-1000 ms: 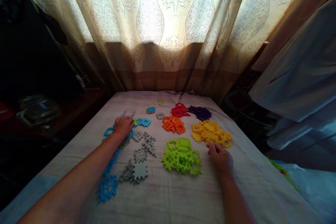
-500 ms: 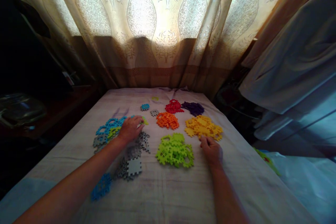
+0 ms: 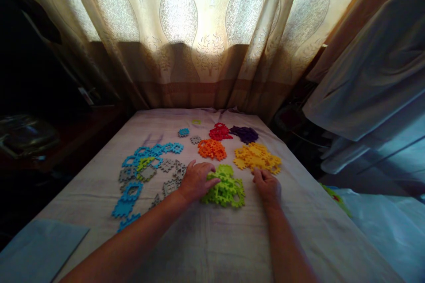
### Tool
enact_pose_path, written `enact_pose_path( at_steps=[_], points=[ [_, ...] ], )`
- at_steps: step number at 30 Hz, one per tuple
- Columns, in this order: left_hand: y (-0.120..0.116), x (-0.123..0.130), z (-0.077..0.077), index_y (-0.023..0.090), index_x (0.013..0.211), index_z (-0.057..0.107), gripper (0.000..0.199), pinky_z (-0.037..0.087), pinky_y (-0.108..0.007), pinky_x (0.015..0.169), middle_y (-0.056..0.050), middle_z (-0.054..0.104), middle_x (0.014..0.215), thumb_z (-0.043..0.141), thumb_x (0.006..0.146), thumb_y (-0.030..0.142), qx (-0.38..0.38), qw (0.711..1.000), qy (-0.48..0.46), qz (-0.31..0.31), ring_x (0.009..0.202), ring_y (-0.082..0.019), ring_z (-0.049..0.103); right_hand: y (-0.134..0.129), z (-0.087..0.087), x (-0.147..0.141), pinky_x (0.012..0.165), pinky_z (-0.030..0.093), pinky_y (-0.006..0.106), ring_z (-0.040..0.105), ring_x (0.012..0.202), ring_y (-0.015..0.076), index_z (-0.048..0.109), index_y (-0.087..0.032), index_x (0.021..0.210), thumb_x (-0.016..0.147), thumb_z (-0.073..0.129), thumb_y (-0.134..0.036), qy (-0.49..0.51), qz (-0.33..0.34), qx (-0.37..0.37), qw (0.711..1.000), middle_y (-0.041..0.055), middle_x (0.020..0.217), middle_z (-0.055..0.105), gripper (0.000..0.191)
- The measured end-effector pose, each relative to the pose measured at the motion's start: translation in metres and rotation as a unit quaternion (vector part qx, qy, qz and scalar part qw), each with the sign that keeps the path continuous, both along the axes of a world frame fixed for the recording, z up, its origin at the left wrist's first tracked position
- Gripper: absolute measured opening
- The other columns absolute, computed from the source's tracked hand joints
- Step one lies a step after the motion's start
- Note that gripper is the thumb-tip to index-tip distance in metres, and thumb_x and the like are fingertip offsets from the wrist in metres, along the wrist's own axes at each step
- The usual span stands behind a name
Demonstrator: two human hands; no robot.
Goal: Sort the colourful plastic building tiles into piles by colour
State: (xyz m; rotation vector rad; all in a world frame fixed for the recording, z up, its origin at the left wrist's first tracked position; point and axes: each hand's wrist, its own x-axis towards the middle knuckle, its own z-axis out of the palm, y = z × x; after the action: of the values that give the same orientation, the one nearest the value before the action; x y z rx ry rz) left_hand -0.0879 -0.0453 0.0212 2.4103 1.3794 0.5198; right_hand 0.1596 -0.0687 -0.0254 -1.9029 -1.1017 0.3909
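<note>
My left hand (image 3: 196,181) is at the left edge of the lime green pile (image 3: 224,188), thumb and fingers round a green piece that blends into the pile. Just below the yellow pile (image 3: 257,157), my right hand (image 3: 268,187) is closed, its fingertips hidden. Behind the green pile sit orange pieces (image 3: 211,149), then red (image 3: 219,131) and dark purple ones (image 3: 245,134). Blue pieces (image 3: 157,150), grey pieces (image 3: 168,165) and a few green ones (image 3: 146,163) lie spread on the left.
The pieces lie on a pale cloth-covered surface (image 3: 206,239). A blue-grey sheet (image 3: 43,247) is at its front left corner. Near the back are a small blue piece (image 3: 183,132), a grey one (image 3: 195,139) and a green one (image 3: 196,122). A curtain (image 3: 212,66) hangs behind.
My left hand has moved right and nearer, from the blue and grey pieces to the green pile. The green piece beside it earlier has left that spot. My right hand stays put.
</note>
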Motion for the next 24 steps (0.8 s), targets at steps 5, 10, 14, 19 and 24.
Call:
enact_pose_path(
  at_steps=[5, 10, 14, 19, 24],
  points=[
    [0.013, -0.052, 0.004, 0.026, 0.103, 0.063, 0.017, 0.027, -0.042, 0.112, -0.001, 0.071, 0.110, 0.057, 0.088, 0.031, 0.049, 0.994, 0.078, 0.060, 0.109, -0.018, 0.062, 0.001, -0.003, 0.001, 0.060, 0.043, 0.028, 0.061, 0.061, 0.0195, 0.065, -0.023, 0.062, 0.070, 0.042, -0.060, -0.002, -0.002, -0.006, 1.000, 0.0042, 0.060, 0.066, 0.045],
    [0.033, -0.132, 0.017, 0.021, 0.104, 0.065, 0.023, 0.041, -0.042, 0.098, -0.011, 0.068, 0.114, 0.051, 0.086, 0.026, 0.068, 0.967, 0.154, 0.192, 0.110, -0.027, 0.060, 0.002, -0.006, 0.002, 0.059, 0.043, 0.028, 0.060, 0.059, 0.0195, 0.069, -0.022, 0.068, 0.071, 0.044, -0.060, -0.004, -0.015, -0.010, 1.000, 0.0036, 0.059, 0.065, 0.045],
    [0.041, -0.179, 0.022, 0.021, 0.111, 0.064, 0.033, 0.043, -0.043, 0.095, -0.013, 0.066, 0.119, 0.048, 0.086, 0.035, 0.032, 0.933, 0.225, 0.278, 0.112, -0.031, 0.059, 0.002, -0.007, 0.003, 0.057, 0.042, 0.028, 0.060, 0.060, 0.0197, 0.071, -0.022, 0.069, 0.071, 0.045, -0.059, -0.008, -0.008, -0.014, 1.000, 0.0034, 0.059, 0.065, 0.045],
    [0.048, -0.201, 0.017, 0.025, 0.109, 0.066, 0.036, 0.046, -0.038, 0.089, -0.010, 0.068, 0.118, 0.051, 0.083, 0.046, -0.015, 0.924, 0.235, 0.300, 0.108, -0.028, 0.062, 0.002, -0.008, 0.006, 0.056, 0.042, 0.028, 0.060, 0.059, 0.0200, 0.070, -0.022, 0.068, 0.072, 0.047, -0.058, -0.021, -0.007, -0.017, 1.000, 0.0031, 0.058, 0.065, 0.043],
    [0.057, -0.206, 0.017, 0.029, 0.106, 0.068, 0.035, 0.047, -0.033, 0.086, -0.005, 0.071, 0.115, 0.055, 0.080, 0.046, -0.056, 0.921, 0.233, 0.307, 0.108, -0.027, 0.063, 0.001, -0.003, 0.004, 0.055, 0.039, 0.027, 0.058, 0.058, 0.0188, 0.068, -0.023, 0.066, 0.072, 0.047, -0.053, -0.021, -0.004, -0.039, 0.999, 0.0027, 0.058, 0.064, 0.037]
  ],
)
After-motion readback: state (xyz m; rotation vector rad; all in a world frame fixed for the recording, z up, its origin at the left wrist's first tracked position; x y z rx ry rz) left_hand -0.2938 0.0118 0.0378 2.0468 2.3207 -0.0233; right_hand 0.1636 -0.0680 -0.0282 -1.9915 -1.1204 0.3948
